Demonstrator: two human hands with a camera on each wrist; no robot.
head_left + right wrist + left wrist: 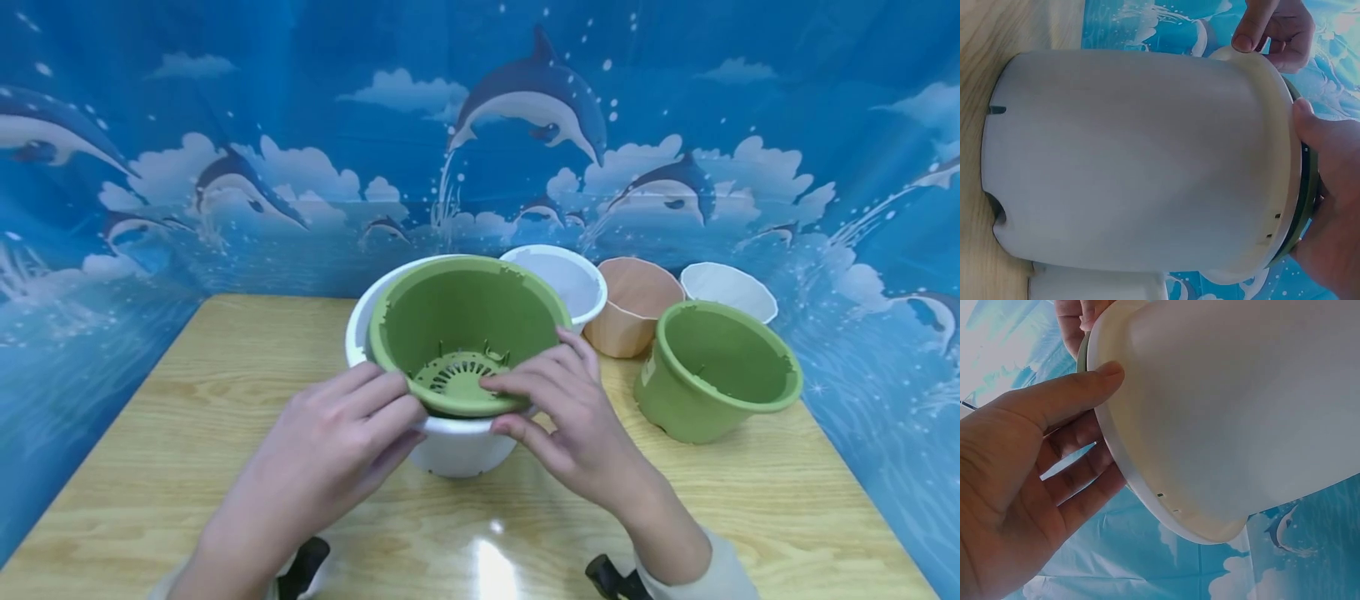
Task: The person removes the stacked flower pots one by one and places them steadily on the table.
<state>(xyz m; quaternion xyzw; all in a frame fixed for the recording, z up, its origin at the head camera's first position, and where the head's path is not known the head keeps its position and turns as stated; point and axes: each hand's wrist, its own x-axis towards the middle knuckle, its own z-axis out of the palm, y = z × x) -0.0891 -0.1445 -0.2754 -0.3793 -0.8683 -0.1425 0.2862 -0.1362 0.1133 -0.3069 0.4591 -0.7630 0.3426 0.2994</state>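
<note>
A green flower pot (pixel 465 308) with a slotted bottom sits tilted toward me inside a larger white flower pot (pixel 461 454). At the front left of the rims, my left hand (pixel 337 433) pinches them, its thumb on the white pot's outer rim in the left wrist view and its fingers over the edge. My right hand (pixel 562 408) grips the front right, fingers reaching over the green rim, thumb against the white rim. In the right wrist view the white pot's wall (pixel 1129 162) shows notches at its base, and the green rim (pixel 1311 194) stands just past the white one.
Behind and right stand another white pot (pixel 562 283), a peach faceted pot (pixel 626 329) and a smaller white pot (pixel 731 292). A second green pot (pixel 686 408) is at the right. Wooden table (pixel 187 417); a blue dolphin-print curtain (pixel 315 100) hangs around it.
</note>
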